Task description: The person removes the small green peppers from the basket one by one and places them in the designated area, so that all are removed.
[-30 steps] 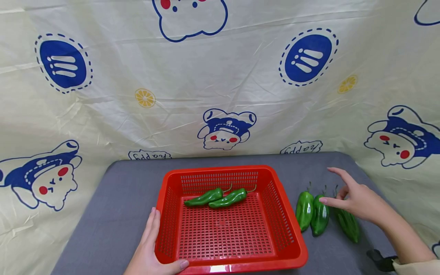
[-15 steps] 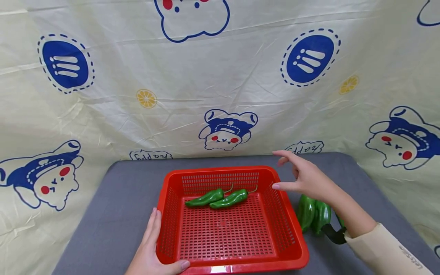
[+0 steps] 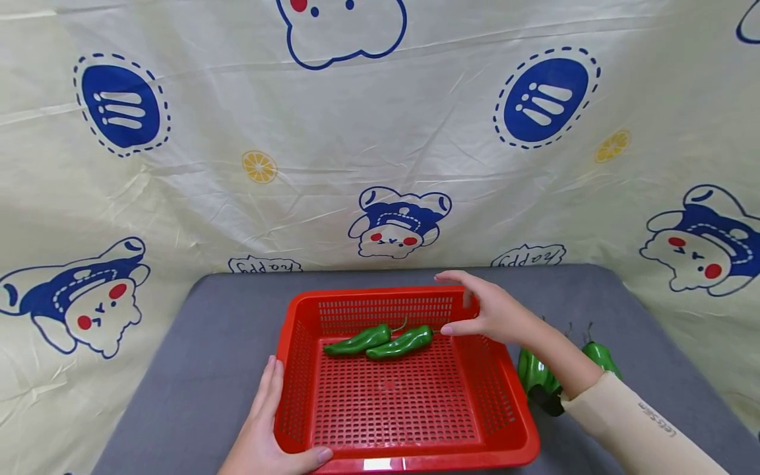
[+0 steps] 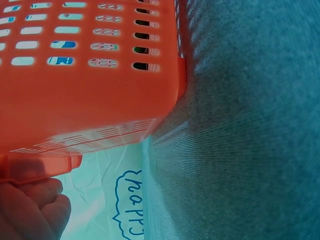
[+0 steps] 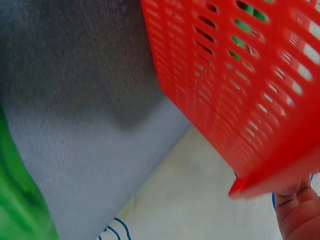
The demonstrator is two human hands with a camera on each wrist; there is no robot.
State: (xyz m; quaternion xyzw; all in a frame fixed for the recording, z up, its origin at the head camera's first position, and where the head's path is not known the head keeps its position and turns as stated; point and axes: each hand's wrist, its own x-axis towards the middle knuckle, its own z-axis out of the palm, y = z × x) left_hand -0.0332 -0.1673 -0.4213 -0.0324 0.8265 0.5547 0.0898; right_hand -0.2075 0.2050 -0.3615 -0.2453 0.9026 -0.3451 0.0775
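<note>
A red plastic basket (image 3: 427, 460) with slotted walls stands on the grey table. Inside, two long green peppers (image 3: 359, 341) lie side by side toward the back. My left hand (image 3: 261, 429) grips the basket's front left corner, thumb over the front rim and fingers along the left side; the left wrist view shows the curled fingers (image 4: 42, 205) at the rim. Over the back right corner of the basket reaches my right hand (image 3: 483, 313), thumb and fingers spread apart with nothing between them. Right of the basket, more green peppers (image 3: 601, 357) lie on the table, partly hidden by my right forearm.
The grey tabletop (image 3: 220, 330) extends to both sides of the basket. A pale printed cloth (image 3: 320, 218) hangs behind the table. A black piece (image 3: 545, 400) sits under my right wrist, overlapping the peppers there. One blurred green pepper (image 5: 20, 195) edges into the right wrist view.
My right hand has moved left, from over the peppers on the table to the basket's back right corner, staying spread. The left hand keeps its grip on the basket.
</note>
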